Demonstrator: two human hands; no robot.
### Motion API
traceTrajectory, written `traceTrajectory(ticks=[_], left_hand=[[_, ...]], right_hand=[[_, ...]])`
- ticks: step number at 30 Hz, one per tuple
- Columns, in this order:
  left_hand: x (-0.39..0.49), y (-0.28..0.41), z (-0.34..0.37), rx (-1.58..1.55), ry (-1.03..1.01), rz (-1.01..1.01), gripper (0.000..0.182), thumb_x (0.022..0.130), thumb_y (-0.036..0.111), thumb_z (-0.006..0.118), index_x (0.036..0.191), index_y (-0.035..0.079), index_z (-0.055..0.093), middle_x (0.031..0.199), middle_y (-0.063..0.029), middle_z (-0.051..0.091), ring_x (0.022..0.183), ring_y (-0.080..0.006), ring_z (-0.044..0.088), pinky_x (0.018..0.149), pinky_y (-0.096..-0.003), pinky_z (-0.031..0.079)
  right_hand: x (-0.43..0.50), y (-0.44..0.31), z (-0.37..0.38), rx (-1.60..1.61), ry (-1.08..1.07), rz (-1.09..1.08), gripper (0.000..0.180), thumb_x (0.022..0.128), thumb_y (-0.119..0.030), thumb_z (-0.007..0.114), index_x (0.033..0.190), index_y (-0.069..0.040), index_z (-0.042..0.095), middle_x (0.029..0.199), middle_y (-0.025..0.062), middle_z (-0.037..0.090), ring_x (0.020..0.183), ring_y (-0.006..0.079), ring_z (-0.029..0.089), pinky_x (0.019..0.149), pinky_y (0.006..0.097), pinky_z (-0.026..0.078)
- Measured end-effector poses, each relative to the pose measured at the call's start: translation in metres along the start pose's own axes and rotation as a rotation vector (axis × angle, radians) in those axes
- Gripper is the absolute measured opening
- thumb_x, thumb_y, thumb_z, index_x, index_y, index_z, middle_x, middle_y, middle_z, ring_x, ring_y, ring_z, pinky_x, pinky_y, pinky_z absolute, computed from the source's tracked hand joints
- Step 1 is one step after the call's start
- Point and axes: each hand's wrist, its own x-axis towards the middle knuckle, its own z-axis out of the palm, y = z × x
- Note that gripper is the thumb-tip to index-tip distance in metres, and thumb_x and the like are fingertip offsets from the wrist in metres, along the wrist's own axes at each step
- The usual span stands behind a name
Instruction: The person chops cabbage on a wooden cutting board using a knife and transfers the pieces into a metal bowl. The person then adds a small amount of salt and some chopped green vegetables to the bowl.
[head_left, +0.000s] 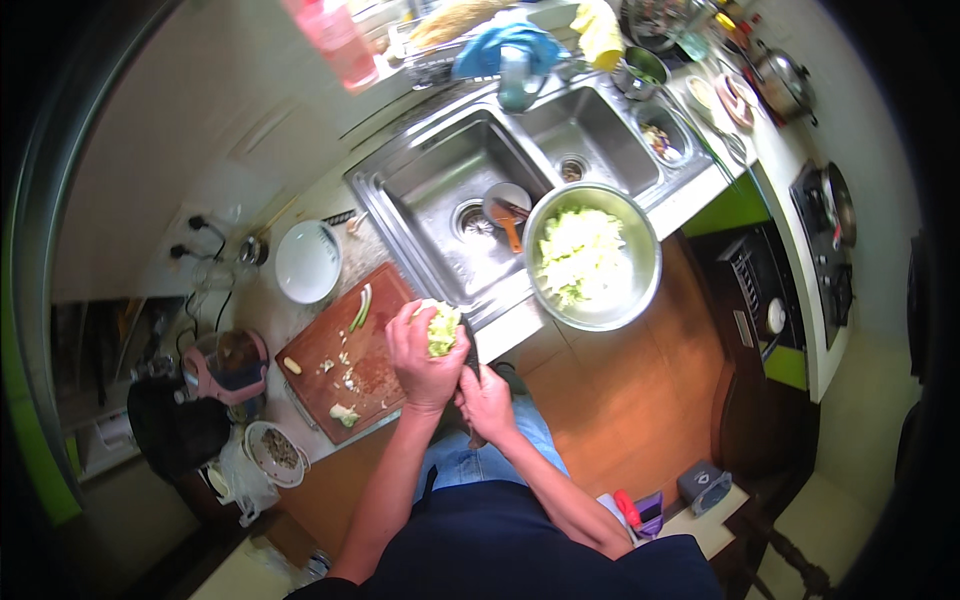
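Observation:
My left hand (421, 364) cups a heap of chopped pale green vegetable (444, 330) at the right edge of a reddish-brown cutting board (315, 352). My right hand (486, 401) grips the handle of a knife, whose dark blade (471, 343) stands against the right side of the heap. Garlic bits (347, 380), green onion pieces (361, 307) and a pale vegetable stub (344, 415) lie on the board. To the upper right, a large metal bowl (646, 259) holds more chopped green vegetable (581, 255).
The double steel sink (442, 172) is ahead, with a small bowl (507, 196) and an orange-handled utensil (508, 225) inside. A white bowl (308, 262) stands behind the board. A colander (256, 448) is at lower left; the stove (829, 255) is far right.

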Motion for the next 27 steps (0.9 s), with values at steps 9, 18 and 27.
traceTrajectory(ticks=[9, 18, 27], left_hand=[[0.056, 0.14, 0.186, -0.308, -0.27, 0.173, 0.05, 0.08, 0.018, 0.091, 0.125, 0.003, 0.073, 0.135, -0.018, 0.069, 0.127, -0.0417, 0.064, 0.11, -0.0512, 0.055], [0.058, 0.148, 0.274, -0.223, -0.351, 0.13, 0.057, 0.081, 0.019, 0.091, 0.132, 0.004, 0.068, 0.139, -0.0182, 0.068, 0.134, -0.0413, 0.062, 0.118, -0.0513, 0.049], [0.055, 0.133, 0.266, -0.153, -0.465, 0.137, 0.088, 0.084, 0.03, 0.098, 0.157, 0.003, 0.057, 0.162, -0.0216, 0.055, 0.152, -0.0439, 0.049, 0.131, -0.0567, 0.035]], right_hand=[[0.045, -0.07, -0.17, 0.219, 0.393, 0.017, 0.037, 0.121, -0.038, 0.057, 0.106, -0.004, 0.061, 0.068, 0.0022, 0.06, 0.046, 0.0104, 0.052, 0.041, 0.0312, 0.042], [0.065, -0.07, -0.235, 0.127, 0.564, 0.037, 0.035, 0.121, -0.034, 0.056, 0.107, -0.003, 0.064, 0.072, 0.0048, 0.065, 0.057, 0.0147, 0.06, 0.055, 0.0355, 0.051], [0.049, -0.075, -0.261, -0.026, 0.743, -0.064, 0.035, 0.12, -0.029, 0.058, 0.101, -0.001, 0.067, 0.074, 0.0065, 0.068, 0.067, 0.0197, 0.066, 0.068, 0.0403, 0.054]])
